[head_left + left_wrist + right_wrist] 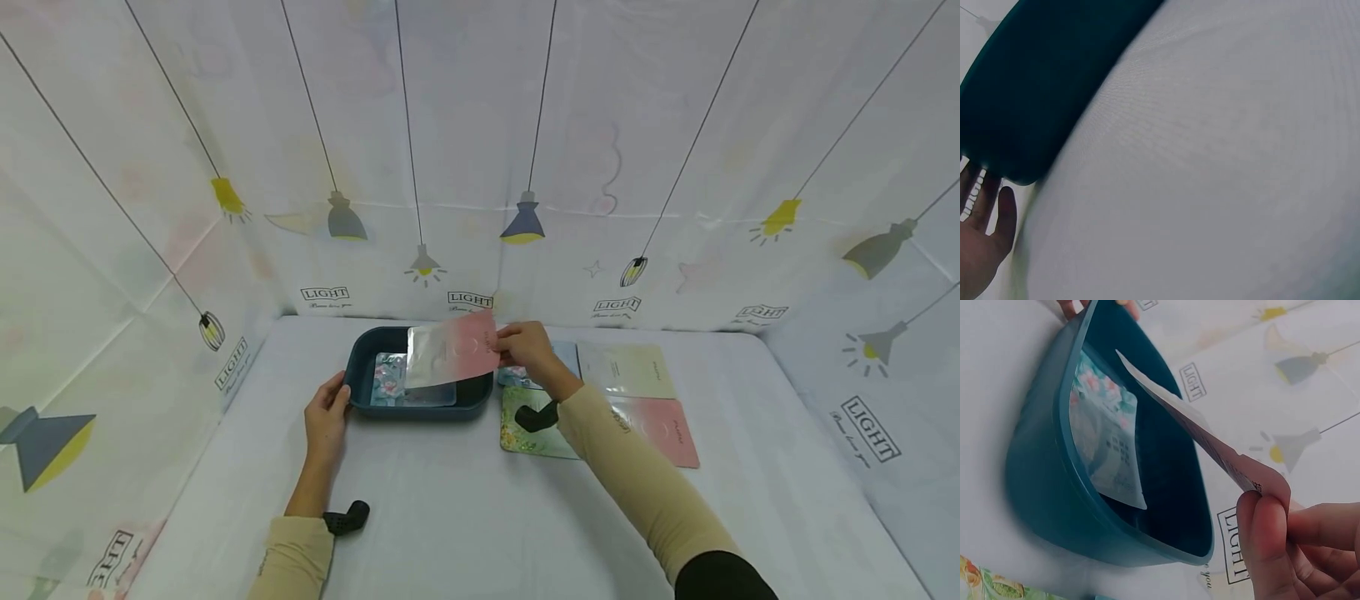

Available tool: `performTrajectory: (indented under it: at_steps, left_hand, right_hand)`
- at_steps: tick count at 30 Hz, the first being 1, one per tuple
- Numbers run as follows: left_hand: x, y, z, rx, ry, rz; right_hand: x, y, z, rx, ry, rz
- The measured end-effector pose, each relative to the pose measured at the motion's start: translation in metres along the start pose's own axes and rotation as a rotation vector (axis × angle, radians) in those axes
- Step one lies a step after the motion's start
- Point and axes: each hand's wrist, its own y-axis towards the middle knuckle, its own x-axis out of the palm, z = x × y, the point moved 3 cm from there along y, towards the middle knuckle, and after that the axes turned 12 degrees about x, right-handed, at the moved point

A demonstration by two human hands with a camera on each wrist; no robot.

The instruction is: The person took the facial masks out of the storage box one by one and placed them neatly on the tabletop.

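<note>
My right hand (528,350) pinches one end of a flat pink-and-silver sachet (453,348) between thumb and fingers. The sachet hangs tilted over a dark teal plastic basin (363,362). Inside the basin lies another sachet (1104,431), with a floral print and a clear or silvery part. At the basin's left end, my left hand (326,417) touches the wall. Its fingers (984,197) look fairly straight in the left wrist view, and the thumb stands a little apart from the basin there.
Right of the basin, several more sachets lie flat in two rows: a blue one (564,357), a pale yellow-green one (626,369), a green floral one (528,437) and a pink one (667,429). The white-covered table (450,517) meets a lamp-printed cloth (465,125) behind and at both sides.
</note>
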Motion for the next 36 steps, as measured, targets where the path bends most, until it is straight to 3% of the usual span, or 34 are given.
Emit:
performTrajectory:
  at_steps: [8, 24, 36]
  left_hand:
    - [0.002, -0.004, 0.002, 0.035, 0.038, 0.008]
    - [0.003, -0.006, 0.009, 0.024, 0.0, 0.012]
    - [0.003, -0.005, 0.006, 0.029, -0.001, 0.027]
  right_hand:
    - [-0.014, -0.002, 0.002, 0.015, 0.004, -0.007]
    - [-0.043, -0.017, 0.009, -0.022, 0.004, -0.007]
    - [-0.065, -0.03, 0.021, -0.04, 0.034, -0.028]
